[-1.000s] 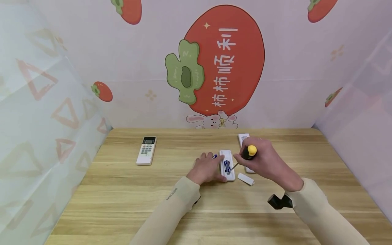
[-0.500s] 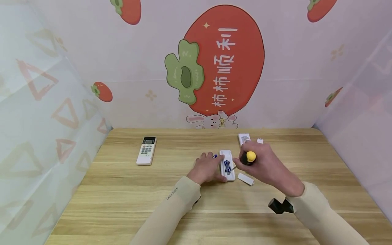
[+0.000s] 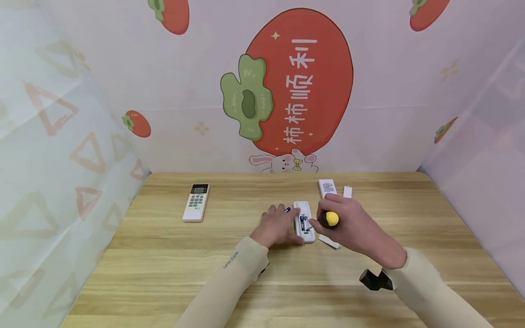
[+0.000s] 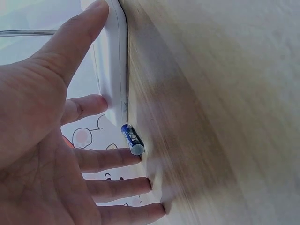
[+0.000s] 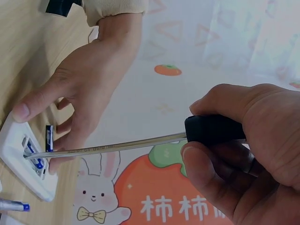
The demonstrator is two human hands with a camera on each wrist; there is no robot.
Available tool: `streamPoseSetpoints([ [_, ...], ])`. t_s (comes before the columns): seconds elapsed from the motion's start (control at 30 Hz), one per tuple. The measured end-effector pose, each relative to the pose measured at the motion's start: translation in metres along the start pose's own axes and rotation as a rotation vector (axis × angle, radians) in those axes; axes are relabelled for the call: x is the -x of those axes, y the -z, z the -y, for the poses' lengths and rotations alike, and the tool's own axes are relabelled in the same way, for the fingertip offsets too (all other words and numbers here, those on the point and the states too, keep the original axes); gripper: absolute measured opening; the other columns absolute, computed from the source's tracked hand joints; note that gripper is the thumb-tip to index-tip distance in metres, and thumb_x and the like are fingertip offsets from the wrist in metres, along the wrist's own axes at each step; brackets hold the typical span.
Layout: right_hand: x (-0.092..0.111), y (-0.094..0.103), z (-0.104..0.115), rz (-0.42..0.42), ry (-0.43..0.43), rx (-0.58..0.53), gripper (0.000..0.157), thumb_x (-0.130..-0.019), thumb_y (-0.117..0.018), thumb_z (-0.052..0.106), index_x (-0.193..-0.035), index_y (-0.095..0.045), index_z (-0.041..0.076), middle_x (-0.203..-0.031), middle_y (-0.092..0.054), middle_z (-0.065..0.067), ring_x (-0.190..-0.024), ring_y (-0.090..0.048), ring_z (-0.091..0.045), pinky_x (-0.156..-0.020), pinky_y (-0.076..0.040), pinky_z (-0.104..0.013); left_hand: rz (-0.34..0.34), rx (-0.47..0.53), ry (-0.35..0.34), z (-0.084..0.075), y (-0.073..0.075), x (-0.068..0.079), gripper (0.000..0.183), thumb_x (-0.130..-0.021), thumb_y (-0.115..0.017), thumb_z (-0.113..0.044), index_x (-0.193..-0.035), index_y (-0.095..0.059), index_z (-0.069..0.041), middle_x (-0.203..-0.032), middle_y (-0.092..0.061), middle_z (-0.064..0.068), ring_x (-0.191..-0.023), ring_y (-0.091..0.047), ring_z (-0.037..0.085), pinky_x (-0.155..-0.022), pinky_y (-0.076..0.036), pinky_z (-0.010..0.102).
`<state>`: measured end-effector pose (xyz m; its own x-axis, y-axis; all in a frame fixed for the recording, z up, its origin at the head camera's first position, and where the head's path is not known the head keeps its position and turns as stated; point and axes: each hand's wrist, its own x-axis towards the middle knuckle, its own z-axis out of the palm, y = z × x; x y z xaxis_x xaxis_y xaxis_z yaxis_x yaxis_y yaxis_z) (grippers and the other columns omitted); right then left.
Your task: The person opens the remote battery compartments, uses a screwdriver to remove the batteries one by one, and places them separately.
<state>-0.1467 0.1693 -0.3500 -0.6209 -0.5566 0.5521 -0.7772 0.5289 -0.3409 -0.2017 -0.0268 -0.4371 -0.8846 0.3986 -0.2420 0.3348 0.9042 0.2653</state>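
A white remote control [image 3: 303, 205] lies face down with its battery compartment uncovered. My left hand [image 3: 277, 226] steadies it, thumb at the near end and index finger along the side; the other fingers are spread on the table. Beside them lies a loose blue battery [image 4: 132, 139]. Its grip wrapped by my right hand [image 3: 346, 223], a black-and-yellow screwdriver [image 3: 331, 219] slants down to the left. In the right wrist view, the screwdriver's tip is in the compartment, at a blue battery [image 5: 36, 159] there.
Partly under my right hand in the head view is a white battery cover [image 3: 329, 242]. Behind it lie another white remote [image 3: 327, 187] and a second cover [image 3: 347, 192]. A keypad remote [image 3: 196, 202] sits far left. Walls enclose the wooden table [image 3: 164, 273].
My right hand has lowered slightly toward the near side, and the screwdriver's handle has tipped lower and left. A lighter strip now shows beside the blue in the compartment. My left hand stays put.
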Motion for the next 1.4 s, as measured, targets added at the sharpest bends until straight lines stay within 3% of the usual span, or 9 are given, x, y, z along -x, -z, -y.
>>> streamPoseSetpoints([
  [0.43,-0.004,0.012,-0.008,-0.050,-0.018,-0.045,0.031,-0.076,-0.088,0.007,-0.080,-0.061,0.022,-0.080,-0.057,0.019,-0.072,-0.054,-0.001,-0.066,-0.048,-0.019,-0.008,0.004,-0.015,0.001,0.000,0.000,0.091,-0.078,-0.080,-0.062,-0.155,-0.044,-0.028,-0.148,-0.047,0.018,-0.134,-0.042,0.042,-0.107,-0.037,0.061],
  [0.73,-0.009,0.016,-0.012,-0.062,-0.026,-0.061,0.031,-0.075,-0.088,0.005,-0.080,-0.061,0.020,-0.080,-0.058,0.015,-0.069,-0.057,-0.003,-0.065,-0.050,-0.019,-0.008,0.004,-0.014,0.002,-0.002,0.000,0.092,-0.078,-0.080,-0.063,-0.155,-0.043,-0.029,-0.149,-0.046,0.017,-0.135,-0.041,0.041,-0.108,-0.036,0.061],
  [0.97,-0.010,0.014,-0.015,-0.061,-0.051,-0.046,0.031,-0.076,-0.089,0.007,-0.082,-0.062,0.021,-0.082,-0.058,0.015,-0.072,-0.057,-0.005,-0.067,-0.053,-0.026,-0.005,0.020,-0.005,0.001,-0.001,0.000,0.091,-0.078,-0.080,-0.061,-0.155,-0.043,-0.029,-0.152,-0.044,0.018,-0.138,-0.039,0.042,-0.109,-0.034,0.062],
  [1.4,-0.011,0.006,-0.024,-0.076,-0.067,-0.077,0.029,-0.077,-0.088,0.009,-0.081,-0.062,0.022,-0.080,-0.058,0.017,-0.069,-0.056,-0.004,-0.065,-0.049,-0.021,-0.009,0.006,-0.004,0.001,-0.003,0.000,0.090,-0.079,-0.079,-0.062,-0.155,-0.043,-0.030,-0.150,-0.046,0.017,-0.136,-0.041,0.041,-0.108,-0.036,0.061],
])
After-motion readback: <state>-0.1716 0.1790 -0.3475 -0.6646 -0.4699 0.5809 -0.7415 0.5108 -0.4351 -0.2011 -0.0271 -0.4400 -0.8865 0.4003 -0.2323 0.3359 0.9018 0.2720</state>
